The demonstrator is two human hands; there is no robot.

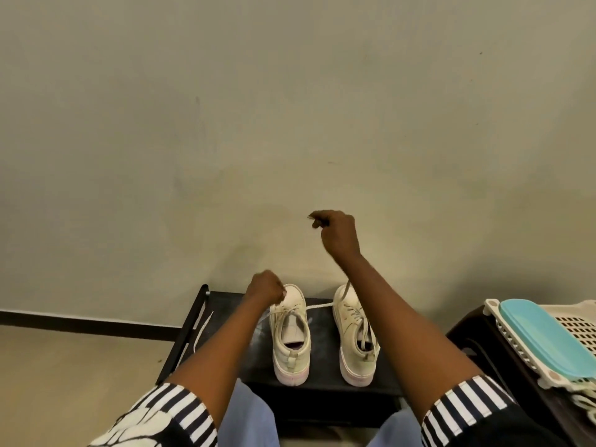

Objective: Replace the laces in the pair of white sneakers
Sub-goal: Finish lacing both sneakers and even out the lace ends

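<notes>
Two white sneakers stand heels toward me on a low black table (322, 379). The left sneaker (292, 337) is laced only near its toe; the right sneaker (356, 343) has a lace through its eyelets. My left hand (266, 288) is closed at the front eyelets of the left sneaker, pinching the white lace (319, 306). That lace runs rightward across the gap and rises behind my right forearm. My right hand (337, 232) is raised high against the wall, its fingers pinched on the lace's end.
A loose white lace (201, 330) hangs over the table's left edge. To the right, a dark stool (467, 337) carries a perforated cream basket (577, 324) with a teal lid (548, 337). A plain wall stands right behind the table.
</notes>
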